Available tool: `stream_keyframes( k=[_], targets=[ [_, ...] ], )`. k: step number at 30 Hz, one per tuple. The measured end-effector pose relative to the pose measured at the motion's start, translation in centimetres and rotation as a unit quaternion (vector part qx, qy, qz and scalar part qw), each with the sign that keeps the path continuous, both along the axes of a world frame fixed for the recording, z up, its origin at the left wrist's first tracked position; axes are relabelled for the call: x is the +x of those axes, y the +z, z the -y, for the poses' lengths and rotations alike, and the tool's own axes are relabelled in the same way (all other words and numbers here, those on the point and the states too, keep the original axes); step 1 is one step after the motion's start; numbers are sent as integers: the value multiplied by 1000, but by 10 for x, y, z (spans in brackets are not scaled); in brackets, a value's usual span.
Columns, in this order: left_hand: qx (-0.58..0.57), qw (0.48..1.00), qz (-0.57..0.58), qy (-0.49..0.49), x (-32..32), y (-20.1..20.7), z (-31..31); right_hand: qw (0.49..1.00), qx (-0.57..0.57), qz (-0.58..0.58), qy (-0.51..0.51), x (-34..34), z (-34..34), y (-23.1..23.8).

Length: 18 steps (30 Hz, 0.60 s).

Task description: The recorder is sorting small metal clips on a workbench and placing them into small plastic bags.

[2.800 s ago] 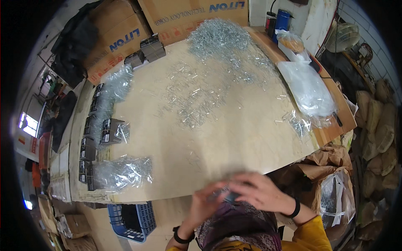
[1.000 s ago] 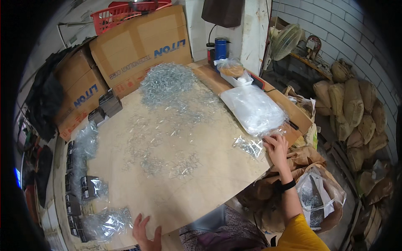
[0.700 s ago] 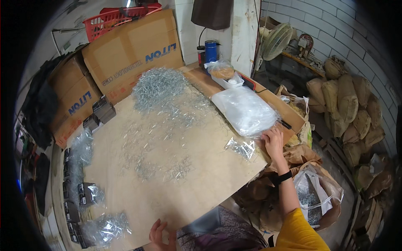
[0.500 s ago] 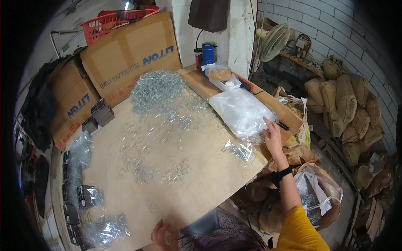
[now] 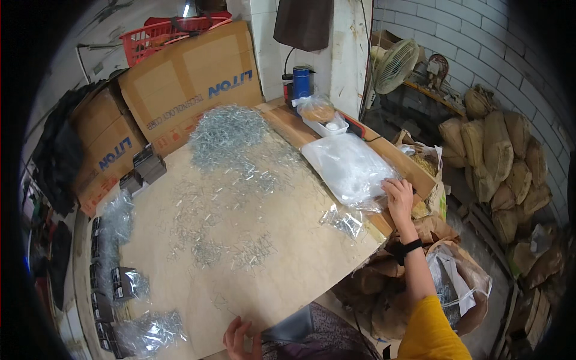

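Note:
A stack of clear plastic bags (image 5: 348, 168) lies on the wooden ledge at the table's right side. My right hand (image 5: 399, 195) is closed at the stack's near right corner, its bent fingers on the loose plastic. The thumb is mostly hidden. By the table's front edge, my left hand (image 5: 241, 339) has its fingers loosely bent and apart, with nothing in them. Small thin metal pins lie in a large heap (image 5: 228, 135) at the back of the table (image 5: 288, 252) and scattered toward the middle. A small clear bag of pins (image 5: 343, 221) rests just below the stack.
Filled clear bags (image 5: 153, 330) and small dark boxes (image 5: 123, 282) line the left edge. Large cartons (image 5: 198, 78) stand behind. On the ledge are a white tray (image 5: 327, 126) and a blue can (image 5: 301, 81). Sacks (image 5: 495, 144) and a lined paper bag (image 5: 480, 288) stand to the right.
My right hand's fingers have gone from outstretched to bent over the corner of the plastic bags. My left hand has shifted slightly right, and the whole view has moved a little.

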<state>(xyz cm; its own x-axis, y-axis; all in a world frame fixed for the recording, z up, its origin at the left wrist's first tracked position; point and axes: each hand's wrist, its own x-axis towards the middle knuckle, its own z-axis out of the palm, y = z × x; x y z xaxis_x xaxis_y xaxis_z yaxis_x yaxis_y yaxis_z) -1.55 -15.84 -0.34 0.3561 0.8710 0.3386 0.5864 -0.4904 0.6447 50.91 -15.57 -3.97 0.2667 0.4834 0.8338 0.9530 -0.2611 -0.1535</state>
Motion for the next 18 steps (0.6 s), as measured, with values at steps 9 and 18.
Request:
stream_keyframes(
  k=[9,18],
  targets=[
    [-7,1000,6,-2,5,-5,2,996,-32,64,-57,-10,15,2],
    [11,999,36,-9,13,-1,11,972,119,-202,33,-87,47,22]
  ],
)
